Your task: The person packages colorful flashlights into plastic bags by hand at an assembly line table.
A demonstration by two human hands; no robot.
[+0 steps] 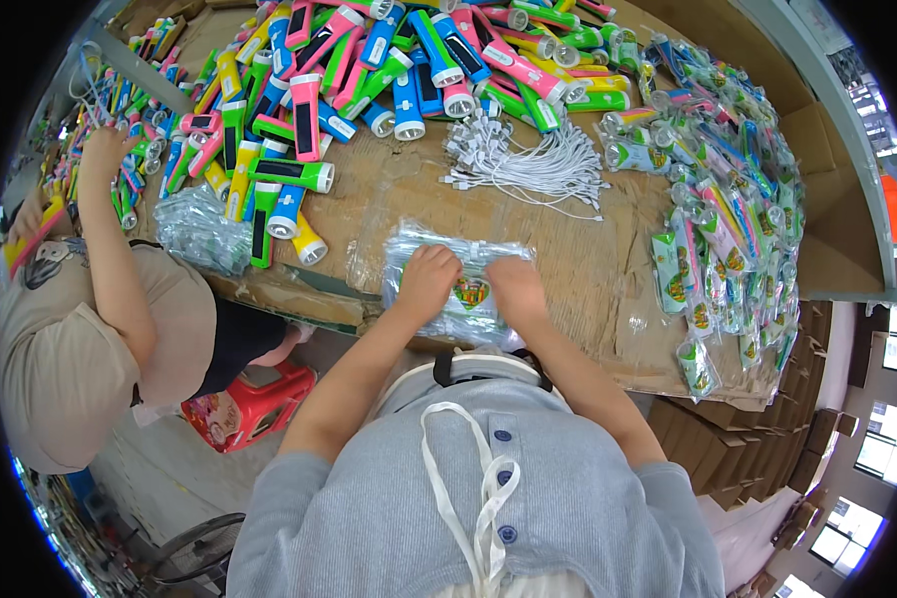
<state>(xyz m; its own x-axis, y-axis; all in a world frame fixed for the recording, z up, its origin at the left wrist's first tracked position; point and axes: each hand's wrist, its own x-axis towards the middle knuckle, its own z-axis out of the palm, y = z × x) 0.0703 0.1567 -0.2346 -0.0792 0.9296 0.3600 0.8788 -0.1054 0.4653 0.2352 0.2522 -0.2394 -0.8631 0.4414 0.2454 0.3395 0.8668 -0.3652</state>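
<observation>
Closest to my eyes is my own grey-blue shirt [488, 498] with its white drawstring, and from it both forearms run up and inward to the near edge of the cardboard-covered table [608, 269]. Beyond my hands that table carries a big heap of coloured plastic torches [369, 70] in pink, green, blue and yellow, with a long drift of packed torches in printed clear bags [728, 199] down its right side and a bundle of white cables [528, 159] between the two.

Straight in front of me lies a stack of clear plastic bags [458, 279], flat on the cardboard at the table's edge. My left hand [427, 279] rests palm down on the left half of the stack, fingers curled together and pressing on the top bag. My right hand [513, 284] lies just beside it on the right half, knuckles up, fingers bent down onto the plastic; I cannot tell whether they pinch a bag or only press it. A small round colourful label [470, 293] shows in the gap between my two hands.

At my left a co-worker's hand [105, 149] reaches into the torches.
</observation>
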